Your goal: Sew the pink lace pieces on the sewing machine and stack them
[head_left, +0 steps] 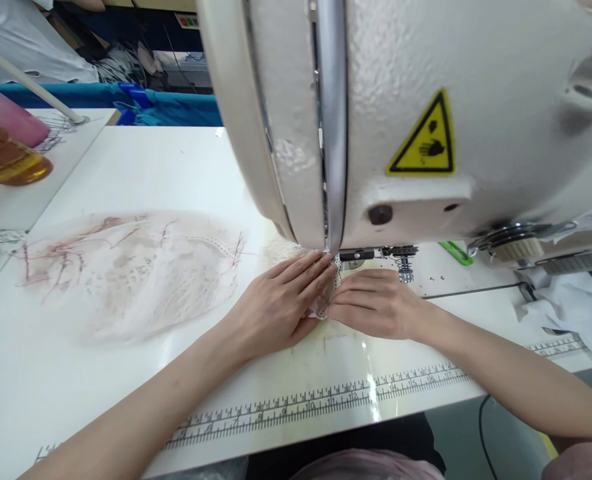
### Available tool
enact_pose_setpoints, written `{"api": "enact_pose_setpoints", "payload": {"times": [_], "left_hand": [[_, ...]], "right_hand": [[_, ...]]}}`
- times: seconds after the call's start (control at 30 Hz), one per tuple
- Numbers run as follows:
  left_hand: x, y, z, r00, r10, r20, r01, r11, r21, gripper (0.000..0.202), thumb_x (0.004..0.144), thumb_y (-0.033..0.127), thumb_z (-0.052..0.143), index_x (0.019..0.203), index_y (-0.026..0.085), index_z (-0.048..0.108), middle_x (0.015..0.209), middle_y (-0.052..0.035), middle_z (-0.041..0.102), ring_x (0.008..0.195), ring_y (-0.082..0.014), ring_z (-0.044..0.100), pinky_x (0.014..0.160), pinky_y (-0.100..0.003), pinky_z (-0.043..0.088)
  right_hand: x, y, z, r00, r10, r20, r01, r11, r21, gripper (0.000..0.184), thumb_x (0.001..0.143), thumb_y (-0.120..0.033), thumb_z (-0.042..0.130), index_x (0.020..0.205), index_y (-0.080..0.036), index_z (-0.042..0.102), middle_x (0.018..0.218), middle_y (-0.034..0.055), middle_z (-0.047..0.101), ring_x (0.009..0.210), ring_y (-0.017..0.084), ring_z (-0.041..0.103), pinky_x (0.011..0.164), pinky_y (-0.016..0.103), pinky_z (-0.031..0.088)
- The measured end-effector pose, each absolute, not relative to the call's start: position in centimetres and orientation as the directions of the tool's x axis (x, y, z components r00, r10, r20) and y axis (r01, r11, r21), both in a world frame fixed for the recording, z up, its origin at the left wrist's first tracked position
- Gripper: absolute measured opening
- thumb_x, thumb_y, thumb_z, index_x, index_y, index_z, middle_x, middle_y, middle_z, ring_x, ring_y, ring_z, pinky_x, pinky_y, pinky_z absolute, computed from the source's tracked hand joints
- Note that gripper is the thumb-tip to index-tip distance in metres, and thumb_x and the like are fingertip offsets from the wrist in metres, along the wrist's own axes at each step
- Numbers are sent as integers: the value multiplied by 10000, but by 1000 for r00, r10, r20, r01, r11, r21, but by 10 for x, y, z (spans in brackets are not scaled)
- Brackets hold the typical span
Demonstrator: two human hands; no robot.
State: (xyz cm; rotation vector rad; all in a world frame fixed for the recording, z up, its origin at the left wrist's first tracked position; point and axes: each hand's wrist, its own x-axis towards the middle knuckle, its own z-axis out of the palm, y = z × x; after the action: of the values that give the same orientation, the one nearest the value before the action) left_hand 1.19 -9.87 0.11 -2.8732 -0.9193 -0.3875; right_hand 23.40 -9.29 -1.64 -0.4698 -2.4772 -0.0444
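Observation:
A big cream sewing machine head [426,100] fills the upper right, with its presser foot [359,255] just beyond my fingers. My left hand [281,303] lies flat on a strip of white lace [329,293], fingers stretched toward the foot. My right hand [376,303] rests flat beside it, fingertips touching the same lace. Both hands press the lace onto the white table [141,167]. The needle is hidden behind the machine head.
A pile of sheer pinkish lace fabric [126,273] lies at the left. An amber bottle [6,157] stands on a side table far left. A printed ruler [326,397] runs along the table's near edge. White cloth [571,313] lies at the right, a green tool [456,253] behind.

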Motion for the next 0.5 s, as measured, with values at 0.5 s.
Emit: {"api": "enact_pose_setpoints", "payload": {"times": [0.5], "left_hand": [[8, -92, 7, 777, 581, 241, 598, -801, 1, 548, 817, 306, 482, 1325, 105, 529, 1316, -126, 586, 1233, -287, 547, 1052, -468, 446]], "right_hand": [[224, -91, -12, -713, 244, 658, 309, 951, -18, 104, 847, -92, 593, 840, -178, 652, 747, -49, 704, 754, 94, 635, 671, 221, 536]]}}
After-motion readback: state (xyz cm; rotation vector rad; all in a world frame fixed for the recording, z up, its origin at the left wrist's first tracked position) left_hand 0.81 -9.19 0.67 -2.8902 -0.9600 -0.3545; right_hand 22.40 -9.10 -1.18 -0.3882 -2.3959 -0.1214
